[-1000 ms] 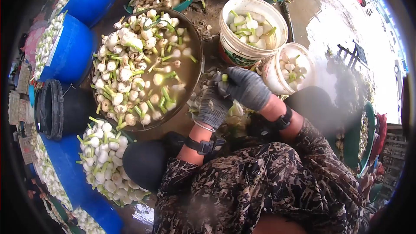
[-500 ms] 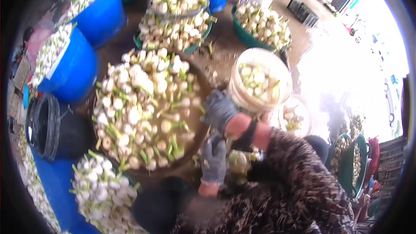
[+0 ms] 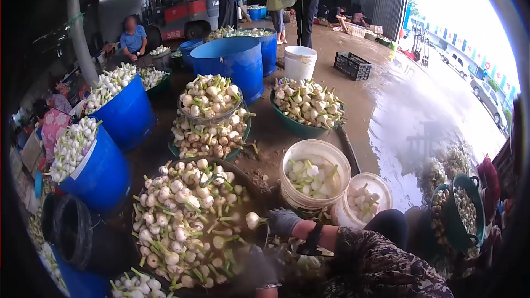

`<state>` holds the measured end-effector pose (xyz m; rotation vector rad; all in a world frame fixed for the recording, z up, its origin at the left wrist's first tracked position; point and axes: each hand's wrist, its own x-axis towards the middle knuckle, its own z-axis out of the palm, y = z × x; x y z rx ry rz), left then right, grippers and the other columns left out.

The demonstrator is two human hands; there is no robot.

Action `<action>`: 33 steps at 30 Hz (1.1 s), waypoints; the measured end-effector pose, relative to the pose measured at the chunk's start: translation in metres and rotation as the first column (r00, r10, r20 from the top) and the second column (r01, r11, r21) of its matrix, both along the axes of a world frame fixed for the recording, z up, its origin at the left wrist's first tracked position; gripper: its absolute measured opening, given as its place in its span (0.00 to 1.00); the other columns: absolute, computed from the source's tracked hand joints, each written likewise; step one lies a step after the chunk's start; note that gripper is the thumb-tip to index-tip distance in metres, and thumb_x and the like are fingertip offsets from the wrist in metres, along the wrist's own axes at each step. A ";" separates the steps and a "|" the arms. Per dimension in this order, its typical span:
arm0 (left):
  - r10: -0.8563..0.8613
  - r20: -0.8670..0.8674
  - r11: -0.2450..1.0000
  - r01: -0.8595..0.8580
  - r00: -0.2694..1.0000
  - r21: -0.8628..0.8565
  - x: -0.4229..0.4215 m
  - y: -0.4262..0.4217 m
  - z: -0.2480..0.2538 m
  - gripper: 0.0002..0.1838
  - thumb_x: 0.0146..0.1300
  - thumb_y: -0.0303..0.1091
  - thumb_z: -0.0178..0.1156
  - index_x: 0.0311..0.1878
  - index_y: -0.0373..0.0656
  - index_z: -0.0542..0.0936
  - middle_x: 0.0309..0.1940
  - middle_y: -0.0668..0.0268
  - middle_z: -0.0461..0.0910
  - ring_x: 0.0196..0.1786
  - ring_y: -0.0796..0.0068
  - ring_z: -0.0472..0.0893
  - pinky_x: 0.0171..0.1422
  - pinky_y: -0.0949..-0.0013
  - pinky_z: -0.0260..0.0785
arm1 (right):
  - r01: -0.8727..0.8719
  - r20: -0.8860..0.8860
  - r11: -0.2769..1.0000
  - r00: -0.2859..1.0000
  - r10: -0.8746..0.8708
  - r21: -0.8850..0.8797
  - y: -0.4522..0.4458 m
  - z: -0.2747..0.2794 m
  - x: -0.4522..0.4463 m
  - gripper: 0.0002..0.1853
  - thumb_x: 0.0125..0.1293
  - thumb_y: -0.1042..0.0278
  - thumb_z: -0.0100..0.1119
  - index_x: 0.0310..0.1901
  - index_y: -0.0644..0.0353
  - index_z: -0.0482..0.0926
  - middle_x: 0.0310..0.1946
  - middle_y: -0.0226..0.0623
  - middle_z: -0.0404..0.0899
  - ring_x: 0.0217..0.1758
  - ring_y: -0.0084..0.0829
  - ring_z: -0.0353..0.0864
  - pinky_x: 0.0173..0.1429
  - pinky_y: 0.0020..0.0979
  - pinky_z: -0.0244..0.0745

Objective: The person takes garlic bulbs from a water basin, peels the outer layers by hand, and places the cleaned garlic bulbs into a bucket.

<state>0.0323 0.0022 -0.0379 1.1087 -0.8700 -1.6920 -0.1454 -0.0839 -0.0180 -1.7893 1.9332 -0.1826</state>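
My right hand (image 3: pixel 284 223), in a grey glove, is at the right rim of the wide basin (image 3: pixel 245 179). Its fingers are closed on the green stem of a white bulb (image 3: pixel 253 221), which sticks out to the left over the murky water. My left hand (image 3: pixel 256 270), also gloved, is low beside the basin; it is blurred and dark, and its fingers cannot be made out. Many bulbs (image 3: pixel 182 204) with green stems fill the left of the basin. Trimmed white bulbs lie in the white bucket (image 3: pixel 314 198) to the right.
A smaller white bucket (image 3: pixel 337 209) of bulbs stands right of the larger one. Green tubs (image 3: pixel 301 128) of bulbs and blue barrels (image 3: pixel 99 174) surround the basin. Behind are a black crate (image 3: pixel 352 66), a forklift (image 3: pixel 190 14), a seated person (image 3: pixel 132 38) and standing people.
The view has tilted up, showing more of the shed. My hands were together, then came apart; my right hand moved to the basin's rim and now holds a bulb.
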 end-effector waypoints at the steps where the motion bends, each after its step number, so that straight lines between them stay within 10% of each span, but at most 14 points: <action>1: -0.045 -0.141 0.991 0.062 0.989 0.117 -0.001 -0.001 0.002 0.24 0.72 0.51 0.46 0.60 0.45 0.72 0.41 0.61 0.81 0.31 0.69 0.78 0.35 0.65 0.74 | -0.005 0.106 0.993 0.994 0.017 -0.116 0.020 0.010 -0.010 0.15 0.64 0.58 0.56 0.48 0.57 0.78 0.42 0.47 0.80 0.50 0.52 0.78 0.55 0.49 0.72; 4: -0.095 -0.551 0.861 0.346 0.829 0.373 -0.006 -0.011 0.012 0.28 0.71 0.63 0.41 0.59 0.52 0.74 0.45 0.60 0.82 0.35 0.60 0.81 0.39 0.59 0.76 | -0.129 0.186 0.914 0.959 0.214 -0.384 0.074 0.023 -0.040 0.13 0.63 0.60 0.60 0.43 0.59 0.75 0.39 0.48 0.78 0.47 0.52 0.77 0.50 0.47 0.73; 6: -0.385 -0.341 0.880 0.452 0.858 0.145 -0.010 -0.026 -0.055 0.26 0.71 0.58 0.45 0.61 0.50 0.73 0.47 0.58 0.81 0.45 0.56 0.81 0.47 0.53 0.77 | -0.241 0.005 0.870 0.963 0.270 -0.430 0.098 0.034 -0.047 0.13 0.62 0.60 0.61 0.43 0.59 0.76 0.40 0.48 0.78 0.47 0.50 0.77 0.50 0.47 0.73; 11: -0.122 -0.750 0.839 0.471 0.650 0.272 -0.035 -0.001 0.001 0.24 0.65 0.22 0.58 0.64 0.41 0.69 0.56 0.52 0.76 0.53 0.53 0.80 0.57 0.50 0.79 | -0.013 0.169 0.901 0.981 0.095 -0.434 0.120 0.029 -0.064 0.13 0.64 0.61 0.60 0.45 0.59 0.76 0.43 0.47 0.78 0.48 0.51 0.78 0.52 0.46 0.74; 18: -0.154 -0.397 0.985 0.170 0.905 0.007 -0.051 0.007 0.043 0.22 0.66 0.26 0.60 0.61 0.41 0.69 0.56 0.57 0.74 0.56 0.58 0.78 0.57 0.56 0.80 | 0.404 0.576 0.773 0.815 -0.062 -0.488 0.136 0.076 -0.050 0.07 0.63 0.70 0.63 0.42 0.61 0.82 0.36 0.43 0.84 0.40 0.38 0.85 0.45 0.35 0.79; 24: -0.181 -0.228 0.983 0.183 0.957 -0.011 -0.049 0.008 0.036 0.20 0.65 0.22 0.60 0.60 0.42 0.71 0.53 0.60 0.76 0.52 0.65 0.79 0.52 0.63 0.83 | 0.312 0.435 0.772 0.899 -0.052 -0.553 0.140 0.072 -0.037 0.07 0.61 0.67 0.65 0.38 0.59 0.82 0.31 0.43 0.82 0.33 0.45 0.82 0.40 0.39 0.78; 29: -0.253 0.352 0.897 0.355 0.901 -0.264 -0.050 -0.004 0.028 0.19 0.64 0.22 0.59 0.58 0.42 0.75 0.51 0.62 0.78 0.47 0.70 0.81 0.48 0.64 0.81 | 0.186 0.145 0.746 0.982 -0.120 -0.640 0.133 0.065 -0.025 0.05 0.60 0.64 0.61 0.32 0.55 0.79 0.26 0.41 0.79 0.30 0.47 0.81 0.35 0.45 0.76; 33: -0.330 0.382 0.839 0.454 0.863 -0.301 -0.048 -0.007 0.027 0.21 0.65 0.24 0.59 0.62 0.43 0.74 0.54 0.61 0.78 0.48 0.67 0.81 0.47 0.62 0.81 | 0.190 0.114 0.767 0.982 -0.151 -0.613 0.132 0.065 -0.025 0.05 0.58 0.66 0.61 0.32 0.55 0.78 0.26 0.43 0.79 0.30 0.49 0.80 0.35 0.46 0.76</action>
